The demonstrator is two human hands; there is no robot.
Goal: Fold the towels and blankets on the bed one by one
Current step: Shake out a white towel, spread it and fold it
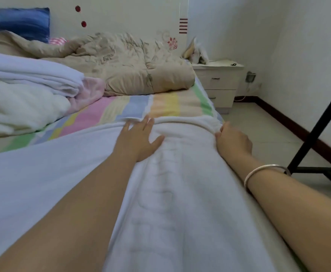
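A large white towel (170, 193) lies spread over the near part of the bed, which has a pastel striped sheet (133, 107). My left hand (139, 140) presses flat on the towel near its far edge, fingers straight. At the towel's far right corner, by the bed's side, my right hand (233, 141) grips the bunched fabric with curled fingers. A silver bangle (262, 173) sits on my right wrist.
More white and pink towels (33, 91) are heaped at the left. A crumpled beige quilt (125, 63) and a blue pillow (19, 22) lie at the bed's head. A white nightstand (219, 81) stands beyond the bed; a black metal stand (317, 130) leans on the right.
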